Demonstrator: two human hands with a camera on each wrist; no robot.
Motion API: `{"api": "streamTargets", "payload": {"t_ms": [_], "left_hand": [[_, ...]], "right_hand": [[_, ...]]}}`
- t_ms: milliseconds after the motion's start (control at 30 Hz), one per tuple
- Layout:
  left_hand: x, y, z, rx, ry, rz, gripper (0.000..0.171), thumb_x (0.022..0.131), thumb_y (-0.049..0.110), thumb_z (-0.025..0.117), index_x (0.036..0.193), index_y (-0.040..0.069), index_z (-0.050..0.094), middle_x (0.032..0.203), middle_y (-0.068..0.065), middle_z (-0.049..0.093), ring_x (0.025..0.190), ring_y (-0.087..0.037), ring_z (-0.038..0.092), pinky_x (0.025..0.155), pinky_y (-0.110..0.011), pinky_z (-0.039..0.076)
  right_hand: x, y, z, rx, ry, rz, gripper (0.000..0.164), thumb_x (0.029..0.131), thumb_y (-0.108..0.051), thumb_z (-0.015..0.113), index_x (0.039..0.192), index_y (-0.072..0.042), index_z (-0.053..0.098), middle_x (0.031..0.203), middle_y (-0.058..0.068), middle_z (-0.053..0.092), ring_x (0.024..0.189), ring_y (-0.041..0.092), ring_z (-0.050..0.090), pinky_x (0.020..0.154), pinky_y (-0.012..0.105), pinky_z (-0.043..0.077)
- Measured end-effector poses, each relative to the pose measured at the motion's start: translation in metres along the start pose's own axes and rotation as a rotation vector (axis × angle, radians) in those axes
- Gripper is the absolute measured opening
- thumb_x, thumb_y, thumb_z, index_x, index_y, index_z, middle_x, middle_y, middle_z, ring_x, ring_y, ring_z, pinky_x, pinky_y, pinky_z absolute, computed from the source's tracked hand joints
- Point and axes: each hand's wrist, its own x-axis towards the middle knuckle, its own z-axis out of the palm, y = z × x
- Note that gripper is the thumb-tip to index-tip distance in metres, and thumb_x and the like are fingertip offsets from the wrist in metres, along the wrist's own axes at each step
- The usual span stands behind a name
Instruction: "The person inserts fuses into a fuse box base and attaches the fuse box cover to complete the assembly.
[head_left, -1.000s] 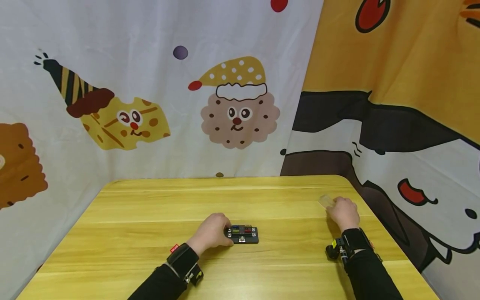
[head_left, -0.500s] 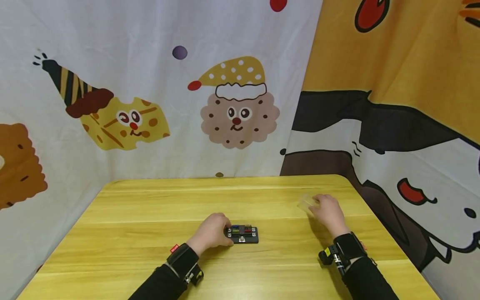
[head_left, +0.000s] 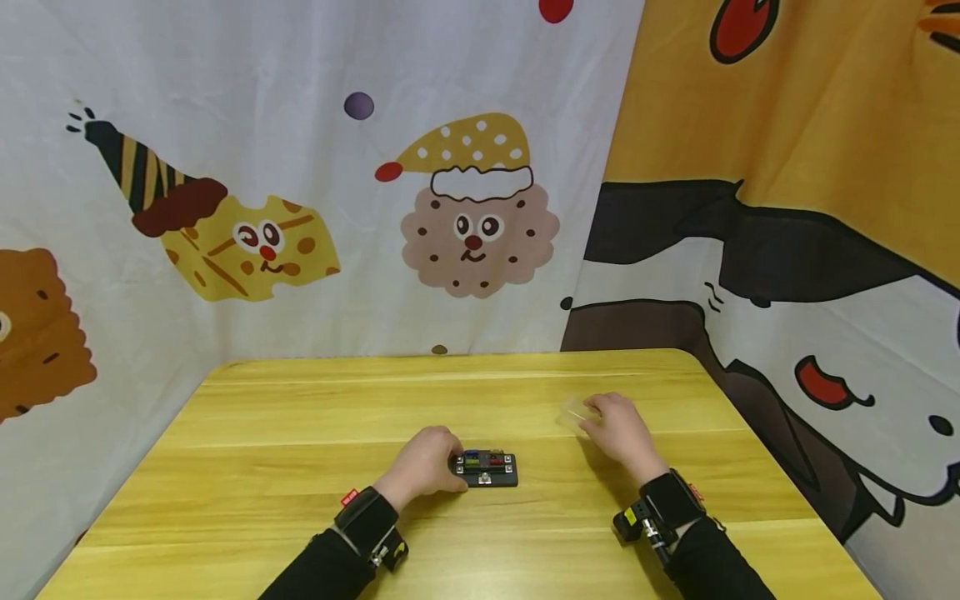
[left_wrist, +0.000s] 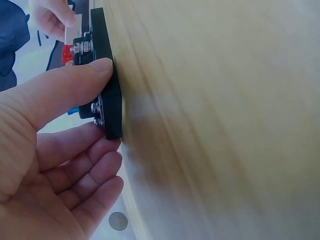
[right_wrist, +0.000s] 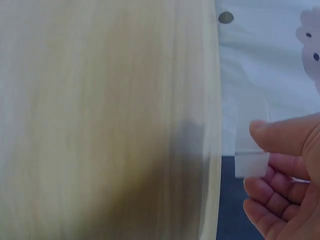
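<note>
On the table lies a black fuse box (head_left: pixel 486 478) with metal screw terminals and coloured blade fuses, red and blue among them. My left hand (head_left: pixel 422 465) grips its left end, thumb (left_wrist: pixel 87 80) on the near side and fingers at the end and behind. In the left wrist view the black base (left_wrist: pixel 114 112) sits flat against the wood. To the right, my right hand (head_left: pixel 621 429) pinches a clear plastic cover (right_wrist: pixel 251 132) between thumb and fingers. That cover is held above the table, its shadow falling on the wood below.
The wooden table (head_left: pixel 300 417) runs back to a printed cloth (head_left: pixel 300 329) hanging behind its far edge. Another cloth (head_left: pixel 825 333) hangs along the right side. Each wrist wears a black strap with a small camera (head_left: pixel 628 525).
My right hand has carried the clear cover left across the table, closer to the fuse box. The left hand and the fuse box have stayed in place.
</note>
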Motion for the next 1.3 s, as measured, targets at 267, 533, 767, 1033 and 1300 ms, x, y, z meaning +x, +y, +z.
{"api": "streamTargets", "payload": {"t_ms": [267, 533, 767, 1033, 1300], "left_hand": [[-0.001, 0.001, -0.002, -0.009, 0.002, 0.008, 0.046, 0.066, 0.031, 0.092, 0.098, 0.004, 0.075, 0.088, -0.002, 0.066, 0.082, -0.019, 0.060, 0.079, -0.035, 0.051], [0.000, 0.001, -0.002, -0.011, -0.006, 0.001, 0.046, 0.066, 0.031, 0.092, 0.098, 0.003, 0.075, 0.088, -0.002, 0.066, 0.082, -0.018, 0.060, 0.080, -0.035, 0.051], [0.000, 0.001, -0.002, -0.025, -0.008, -0.006, 0.046, 0.066, 0.031, 0.092, 0.099, 0.003, 0.075, 0.089, -0.002, 0.066, 0.083, -0.020, 0.061, 0.080, -0.035, 0.051], [0.003, -0.001, 0.000, -0.024, -0.013, -0.014, 0.046, 0.064, 0.031, 0.093, 0.096, 0.003, 0.075, 0.085, 0.000, 0.065, 0.078, -0.016, 0.057, 0.077, -0.034, 0.050], [0.004, -0.001, 0.000, -0.028, -0.010, 0.001, 0.042, 0.064, 0.030, 0.093, 0.091, 0.004, 0.074, 0.080, 0.003, 0.061, 0.072, -0.011, 0.051, 0.071, -0.030, 0.047]], "right_hand": [[0.000, -0.022, 0.011, 0.027, -0.014, -0.077, 0.031, 0.086, -0.012, 0.076, 0.113, 0.002, 0.068, 0.105, 0.016, 0.064, 0.095, 0.032, 0.061, 0.082, 0.047, 0.050], [-0.001, -0.047, 0.022, 0.091, -0.062, -0.170, 0.031, 0.085, -0.012, 0.078, 0.113, -0.003, 0.069, 0.105, 0.009, 0.065, 0.097, 0.026, 0.060, 0.086, 0.043, 0.049], [-0.006, -0.069, 0.027, 0.160, -0.098, -0.240, 0.035, 0.084, -0.014, 0.080, 0.116, -0.007, 0.069, 0.108, 0.003, 0.064, 0.101, 0.022, 0.060, 0.090, 0.041, 0.049], [-0.010, -0.087, 0.029, 0.203, -0.156, -0.323, 0.036, 0.087, -0.019, 0.078, 0.120, -0.010, 0.068, 0.110, -0.001, 0.063, 0.102, 0.018, 0.059, 0.091, 0.040, 0.049], [-0.012, -0.099, 0.032, 0.179, -0.154, -0.429, 0.037, 0.087, -0.021, 0.078, 0.121, -0.011, 0.069, 0.112, 0.002, 0.064, 0.106, 0.020, 0.058, 0.092, 0.038, 0.049]]}}
